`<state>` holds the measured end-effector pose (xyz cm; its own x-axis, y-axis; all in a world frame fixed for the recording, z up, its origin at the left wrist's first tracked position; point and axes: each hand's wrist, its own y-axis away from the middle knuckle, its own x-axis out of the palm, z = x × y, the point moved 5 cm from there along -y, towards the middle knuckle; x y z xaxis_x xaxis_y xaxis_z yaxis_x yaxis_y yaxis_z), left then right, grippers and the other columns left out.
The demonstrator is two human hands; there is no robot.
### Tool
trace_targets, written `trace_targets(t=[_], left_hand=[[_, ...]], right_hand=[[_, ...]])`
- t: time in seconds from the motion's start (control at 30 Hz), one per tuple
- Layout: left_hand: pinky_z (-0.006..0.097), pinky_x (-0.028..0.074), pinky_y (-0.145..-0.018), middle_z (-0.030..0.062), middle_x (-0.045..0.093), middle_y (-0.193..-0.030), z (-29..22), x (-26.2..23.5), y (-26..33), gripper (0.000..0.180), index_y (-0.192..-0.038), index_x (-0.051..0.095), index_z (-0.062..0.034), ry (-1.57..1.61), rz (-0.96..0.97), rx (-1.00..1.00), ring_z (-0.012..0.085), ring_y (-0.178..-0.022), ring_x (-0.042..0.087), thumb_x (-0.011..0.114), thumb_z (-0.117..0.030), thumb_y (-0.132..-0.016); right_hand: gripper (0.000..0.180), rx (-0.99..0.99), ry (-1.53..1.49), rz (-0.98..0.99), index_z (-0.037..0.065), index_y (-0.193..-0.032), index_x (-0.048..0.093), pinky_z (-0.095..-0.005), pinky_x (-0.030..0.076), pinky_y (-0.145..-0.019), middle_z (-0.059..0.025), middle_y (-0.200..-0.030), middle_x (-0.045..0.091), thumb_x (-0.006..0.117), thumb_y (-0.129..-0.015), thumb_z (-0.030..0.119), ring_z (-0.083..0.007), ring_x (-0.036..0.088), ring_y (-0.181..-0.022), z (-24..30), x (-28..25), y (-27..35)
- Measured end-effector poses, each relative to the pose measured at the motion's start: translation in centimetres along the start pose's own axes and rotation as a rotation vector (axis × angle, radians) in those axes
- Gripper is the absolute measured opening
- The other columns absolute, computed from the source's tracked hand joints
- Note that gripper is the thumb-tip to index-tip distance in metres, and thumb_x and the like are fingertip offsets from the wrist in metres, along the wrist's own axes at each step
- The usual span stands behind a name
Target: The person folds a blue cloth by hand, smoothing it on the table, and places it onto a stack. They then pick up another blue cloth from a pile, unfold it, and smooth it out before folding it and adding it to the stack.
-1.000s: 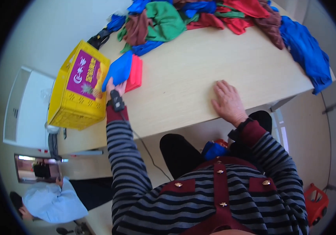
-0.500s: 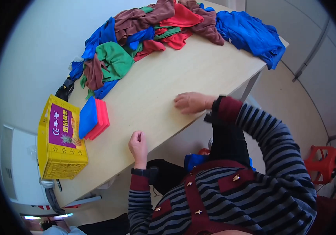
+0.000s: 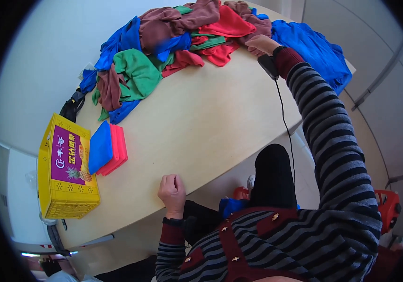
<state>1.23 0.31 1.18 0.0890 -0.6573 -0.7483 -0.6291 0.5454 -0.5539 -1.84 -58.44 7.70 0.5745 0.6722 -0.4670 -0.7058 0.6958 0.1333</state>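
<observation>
I see the right hand (image 3: 261, 44) stretched to the far side of the table (image 3: 201, 127), resting at the near edge of the pile of cloths (image 3: 201, 37); its fingers curl into the maroon and red cloth there, but I cannot tell whether they have closed on any piece; a dark device is strapped at the wrist, with a thin cable running down toward the body.

The left hand (image 3: 172, 190) sits at the near edge of the table, fingers curled loosely under, holding nothing; a dark watch band shows at its wrist.

Containers: one yellow box (image 3: 67, 176) at the near left corner of the table, lid face purple with a fruit picture, side walls pierced in a lattice; it looks closed, contents not visible.

Just right of the box, and apart from both hands, lies a stack of folded cloths (image 3: 110, 149): a blue one on top, red or pink ones under it; the stack's long axis runs from near left to far right, roughly parallel with the box's side.

The pile spreads along the far rim of the table, its long axis left to right; blue, green, maroon, red and brown pieces tumbled together; a large blue cloth (image 3: 312, 49) at the far right hangs over the table's edge; a black strap lies at the pile's left end.

The middle of the table shows bare pale wood between stack and pile.
</observation>
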Motion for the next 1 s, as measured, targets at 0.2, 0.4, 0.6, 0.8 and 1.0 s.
trace_targets(t=[0.2,0.4,0.6,0.8,1.0], left_hand=[[0.039,0.045,-0.055,0.0115,0.057,-0.073,-1.3,1.3,-0.6,0.008,-0.08,0.062,-0.0037,-0.009,0.012,0.027,0.0303,-0.062,0.057,0.063,0.001,-0.085],[0.04,0.045,-0.054,0.0117,0.057,-0.073,-0.5,0.8,-0.7,0.007,-0.079,0.061,-0.0044,-0.098,0.016,-0.051,0.0314,-0.063,0.058,0.064,0.001,-0.083],[0.041,0.047,-0.055,0.0116,0.057,-0.074,-0.1,0.2,-1.8,0.009,-0.08,0.059,-0.0058,-0.11,0.076,-0.055,0.0324,-0.064,0.059,0.068,-0.003,-0.08],[0.04,0.047,-0.054,0.0104,0.054,-0.073,-0.3,0.4,-1.9,0.012,-0.076,0.057,-0.0066,-0.076,0.052,-0.01,0.0301,-0.065,0.058,0.067,-0.006,-0.081],[0.04,0.047,-0.055,0.0106,0.056,-0.074,-0.2,0.1,-0.8,0.01,-0.078,0.058,-0.0065,-0.114,0.077,-0.013,0.0311,-0.065,0.059,0.067,-0.003,-0.08]], right_hand=[[0.05,0.016,-0.678,-0.087,0.004,-0.132,0.054,-0.0415,0.059,-0.082,-0.0147,-0.117,0.065,0.065,-0.097,0.037,-0.0307,0.067,-0.101,-7.1,1.8,-11.0],[0.044,0.088,-1.101,-0.02,0.01,-0.129,0.054,-0.0474,0.055,-0.092,-0.0187,-0.12,0.065,0.065,-0.097,0.038,-0.0363,0.066,-0.104,-10.3,3.1,-19.1],[0.038,0.247,-1.124,0.122,0.013,-0.133,0.05,-0.0411,0.062,-0.075,-0.0145,-0.118,0.067,0.058,-0.101,0.032,-0.0342,0.069,-0.089,-13.7,3.0,-22.7],[0.031,0.092,-1.071,-0.02,0.01,-0.13,0.052,-0.0428,0.059,-0.081,-0.0126,-0.124,0.065,0.052,-0.103,0.026,-0.0317,0.066,-0.104,-11.9,-0.7,-23.3],[0.03,0.149,-0.997,0.133,0.011,-0.126,0.054,-0.0455,0.059,-0.084,-0.0114,-0.119,0.064,0.054,-0.101,0.028,-0.0322,0.065,-0.107,-7.9,5.4,-17.0]])
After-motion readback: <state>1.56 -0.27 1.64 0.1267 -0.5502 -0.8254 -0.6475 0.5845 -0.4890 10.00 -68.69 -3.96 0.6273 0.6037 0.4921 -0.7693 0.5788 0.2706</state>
